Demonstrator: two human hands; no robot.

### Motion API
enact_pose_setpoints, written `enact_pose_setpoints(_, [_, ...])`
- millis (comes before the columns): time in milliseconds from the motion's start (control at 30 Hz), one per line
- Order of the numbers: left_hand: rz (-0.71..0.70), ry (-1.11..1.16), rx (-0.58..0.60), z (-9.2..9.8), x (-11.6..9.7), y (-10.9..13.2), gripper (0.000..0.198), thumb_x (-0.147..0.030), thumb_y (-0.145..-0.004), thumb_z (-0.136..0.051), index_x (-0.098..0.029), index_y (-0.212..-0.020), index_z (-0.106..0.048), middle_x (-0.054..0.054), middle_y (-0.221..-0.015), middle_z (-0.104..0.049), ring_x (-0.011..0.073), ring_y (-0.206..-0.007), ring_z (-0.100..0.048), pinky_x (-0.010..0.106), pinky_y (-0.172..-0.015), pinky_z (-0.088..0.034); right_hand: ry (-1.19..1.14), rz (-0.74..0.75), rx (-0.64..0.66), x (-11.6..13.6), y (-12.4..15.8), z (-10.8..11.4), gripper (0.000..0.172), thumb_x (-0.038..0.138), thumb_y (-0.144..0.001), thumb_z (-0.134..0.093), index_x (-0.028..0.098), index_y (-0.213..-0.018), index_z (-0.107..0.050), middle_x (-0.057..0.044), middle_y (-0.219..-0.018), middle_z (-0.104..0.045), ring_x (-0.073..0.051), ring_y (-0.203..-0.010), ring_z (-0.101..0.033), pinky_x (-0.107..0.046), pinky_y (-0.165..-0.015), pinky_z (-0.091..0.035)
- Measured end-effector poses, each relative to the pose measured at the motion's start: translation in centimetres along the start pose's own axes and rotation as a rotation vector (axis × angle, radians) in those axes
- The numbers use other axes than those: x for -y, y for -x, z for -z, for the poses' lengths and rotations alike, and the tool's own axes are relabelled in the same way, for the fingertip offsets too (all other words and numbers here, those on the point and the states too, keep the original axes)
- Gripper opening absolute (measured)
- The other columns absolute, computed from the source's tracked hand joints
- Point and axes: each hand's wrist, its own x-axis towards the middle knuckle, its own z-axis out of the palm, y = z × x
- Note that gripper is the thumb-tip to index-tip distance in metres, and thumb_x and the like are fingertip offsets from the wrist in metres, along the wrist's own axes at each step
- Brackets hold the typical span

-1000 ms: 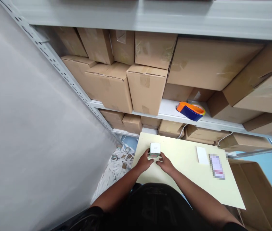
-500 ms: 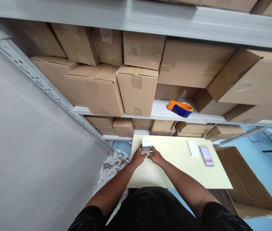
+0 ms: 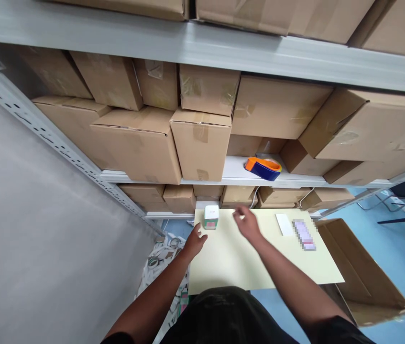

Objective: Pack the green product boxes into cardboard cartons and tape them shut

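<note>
A small white and green box [image 3: 211, 217] stands upright at the far left of the pale yellow table [image 3: 231, 267]. My left hand [image 3: 195, 242] is just in front of it to the left, fingers apart, holding nothing. Over the table to the right of the box is my right hand [image 3: 247, 223], away from it; its fingers are curled and slightly blurred, with no object visible in them. Farther right lie a flat white box [image 3: 283, 224] and a pixelated purple item [image 3: 304, 235].
An orange and blue tape dispenser [image 3: 263, 168] sits on the shelf [image 3: 233, 167] among cardboard boxes [image 3: 202, 145]. To the right of the table, an open cardboard carton [image 3: 360, 272] stands on the blue floor. Paper scraps [image 3: 154, 272] cover the floor at left, beside the wall.
Both hands have let go of the small white and green box, which now stands on the table. My right hand has moved right, my left slightly left and toward me. The camera view has tilted.
</note>
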Motion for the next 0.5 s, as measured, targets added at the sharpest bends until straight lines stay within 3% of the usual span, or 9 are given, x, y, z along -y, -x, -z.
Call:
enact_pose_setpoints(100, [-0.012, -0.115, 0.045, 1.6, 1.8, 3.5, 0.037, -0.029, -0.085, -0.062, -0.019, -0.12, -0.063, 0.012, -0.129, -0.069, 0.0258, -0.113, -0.069, 0.037, -0.099, -0.052, 0.302, 0.275, -0.433, 2.4, -3.6, 9.7, 0.053, 0.038, -0.093, -0.055, 0.02, -0.143, -0.052, -0.016, -0.137, -0.062, -0.033, -0.126, -0.057, -0.052, -0.11, -0.046])
enact_pose_setpoints(133, [-0.03, -0.16, 0.071, 2.0, 2.3, 4.9, 0.028, -0.03, -0.086, -0.06, -0.02, -0.111, -0.066, 0.009, -0.118, -0.073, 0.0252, -0.108, -0.07, 0.037, -0.098, -0.052, 0.406, 0.322, -0.503, 2.9, -5.2, 12.4, 0.059, 0.037, -0.092, -0.057, 0.017, -0.146, -0.048, -0.019, -0.145, -0.055, -0.036, -0.135, -0.05, -0.055, -0.113, -0.042])
enact_pose_setpoints(200, [-0.061, -0.231, 0.13, 2.7, 2.8, 7.7, 0.02, -0.032, -0.088, -0.055, -0.022, -0.098, -0.068, 0.005, -0.102, -0.075, 0.0241, -0.101, -0.071, 0.035, -0.093, -0.052, 0.573, 0.341, -0.492, 3.4, -8.5, 16.3, 0.062, 0.037, -0.088, -0.063, 0.015, -0.144, -0.051, -0.021, -0.156, -0.044, -0.041, -0.143, -0.04, -0.06, -0.115, -0.037])
enact_pose_setpoints(267, [-0.066, -0.271, 0.173, 3.1, 3.0, 10.0, 0.017, -0.032, -0.087, -0.054, -0.024, -0.093, -0.068, 0.002, -0.096, -0.075, 0.0231, -0.099, -0.071, 0.033, -0.091, -0.052, 0.645, 0.261, -0.355, 3.0, -11.3, 18.0, 0.051, 0.034, -0.086, -0.064, 0.015, -0.133, -0.061, -0.021, -0.156, -0.045, -0.043, -0.139, -0.044, -0.061, -0.112, -0.04])
enact_pose_setpoints(367, [-0.059, -0.29, 0.199, 2.9, 2.6, 12.3, 0.014, -0.028, -0.085, -0.054, -0.025, -0.091, -0.067, 0.0, -0.094, -0.075, 0.0223, -0.098, -0.071, 0.032, -0.089, -0.052, 0.596, 0.127, -0.196, 1.8, -13.6, 18.1, 0.045, 0.034, -0.089, -0.06, 0.014, -0.129, -0.064, -0.021, -0.155, -0.046, -0.038, -0.132, -0.052, -0.053, -0.11, -0.045])
enact_pose_setpoints(500, [-0.09, -0.272, 0.196, 2.1, 2.2, 12.8, 0.013, -0.027, -0.085, -0.055, -0.024, -0.091, -0.067, 0.001, -0.095, -0.075, 0.0224, -0.097, -0.071, 0.033, -0.089, -0.052, 0.492, 0.18, -0.212, 0.5, -12.0, 17.7, 0.04, 0.037, -0.091, -0.06, 0.015, -0.124, -0.065, -0.019, -0.155, -0.043, -0.033, -0.132, -0.053, -0.046, -0.112, -0.045])
